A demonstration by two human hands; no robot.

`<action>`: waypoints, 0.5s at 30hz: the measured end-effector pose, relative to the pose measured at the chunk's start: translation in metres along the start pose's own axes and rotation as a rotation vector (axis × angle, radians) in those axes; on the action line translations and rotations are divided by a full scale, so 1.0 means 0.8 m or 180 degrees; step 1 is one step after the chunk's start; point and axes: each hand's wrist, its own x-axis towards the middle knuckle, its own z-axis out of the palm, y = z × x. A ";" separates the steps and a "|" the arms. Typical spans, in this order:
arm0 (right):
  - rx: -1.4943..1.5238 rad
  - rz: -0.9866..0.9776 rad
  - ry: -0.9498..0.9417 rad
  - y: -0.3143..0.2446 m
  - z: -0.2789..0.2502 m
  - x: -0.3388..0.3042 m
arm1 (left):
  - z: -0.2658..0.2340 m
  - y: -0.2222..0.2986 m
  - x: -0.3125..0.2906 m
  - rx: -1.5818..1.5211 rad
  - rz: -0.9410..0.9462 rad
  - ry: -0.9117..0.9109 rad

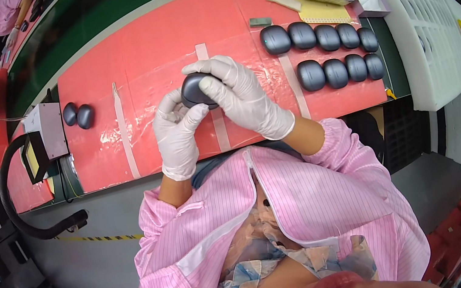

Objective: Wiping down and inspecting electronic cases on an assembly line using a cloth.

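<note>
One dark rounded case (193,91), clasped between both gloved hands (177,141) (245,101), over red mat (158,46)

This seems to be a factory workshop. The long red-covered bench (150,53), the rows of identical dark cases (328,38) and a co-worker in pink workwear (2,17) show it.

The head fisheye looks down, workbench (99,161) near

Red-topped workbench (153,53), two dark cases (86,116) at left, nine similar cases (311,75) in two rows at right
</note>
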 end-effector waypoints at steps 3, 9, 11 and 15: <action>-0.0056 0.0344 -0.0459 -0.001 -0.010 -0.004 | 0.002 -0.004 -0.013 -0.0002 0.0017 0.0078; 0.1049 0.1538 -0.0317 -0.013 -0.021 -0.010 | 0.013 0.001 -0.035 -0.0102 -0.0151 -0.0095; 0.1100 0.1910 -0.0267 -0.022 -0.026 -0.011 | 0.012 0.004 -0.040 -0.0315 -0.0259 -0.0061; 0.0741 0.1209 -0.0404 -0.023 -0.024 -0.021 | 0.011 0.006 -0.043 -0.0510 -0.0608 -0.0036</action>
